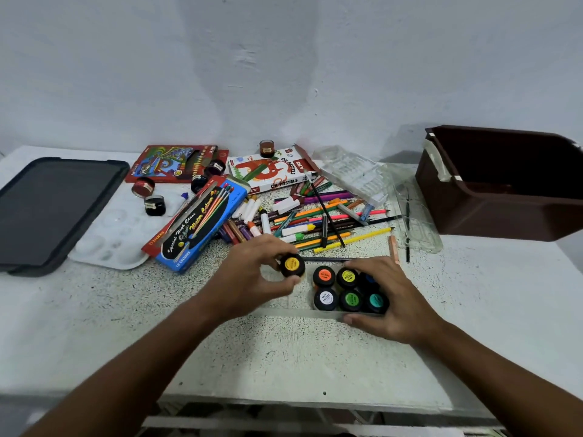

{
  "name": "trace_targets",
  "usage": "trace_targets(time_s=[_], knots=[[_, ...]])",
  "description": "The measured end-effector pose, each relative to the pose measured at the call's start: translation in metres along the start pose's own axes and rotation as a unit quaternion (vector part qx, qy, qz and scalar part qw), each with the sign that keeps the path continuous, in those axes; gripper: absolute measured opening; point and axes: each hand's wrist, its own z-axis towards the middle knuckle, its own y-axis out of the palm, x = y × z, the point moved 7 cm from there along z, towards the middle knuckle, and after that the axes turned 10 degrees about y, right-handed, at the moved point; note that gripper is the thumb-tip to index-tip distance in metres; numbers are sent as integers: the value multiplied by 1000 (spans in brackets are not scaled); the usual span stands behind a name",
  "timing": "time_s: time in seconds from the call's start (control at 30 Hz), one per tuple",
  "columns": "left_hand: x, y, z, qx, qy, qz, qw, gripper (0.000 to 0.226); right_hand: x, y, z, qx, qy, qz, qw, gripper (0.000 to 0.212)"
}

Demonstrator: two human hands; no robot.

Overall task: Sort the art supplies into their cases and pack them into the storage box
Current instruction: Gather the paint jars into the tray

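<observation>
My left hand [252, 275] grips a small paint jar with a yellow lid label [292, 264], held just left of a clear plastic case [299, 313]. Inside that case stand several paint jars [348, 291] with orange, yellow, white, green, teal and blue lids. My right hand [391, 301] wraps around the case's right end, thumb on its front rim. Behind lies a heap of coloured pencils, crayons and markers [318, 219]. The brown storage box [504, 184] stands open at the right.
A dark lid [47, 209] and white palette [116, 228] lie at the left. Loose paint jars [154, 205], a blue water colour box [198, 222], a red pencil box [176, 164], an oil pastels box [271, 171] and clear trays [356, 175] crowd the back.
</observation>
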Motion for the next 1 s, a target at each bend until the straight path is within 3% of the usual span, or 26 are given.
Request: trace_targets(time_s=[0.4,1.0], knots=[[-11,35,5,-38,4,96,995,41,3,2,1,-3,5,-4,1000,73],[-15,29,3,-17,19,61,998,26,3,6,9,-54,-11,-64,996,72]])
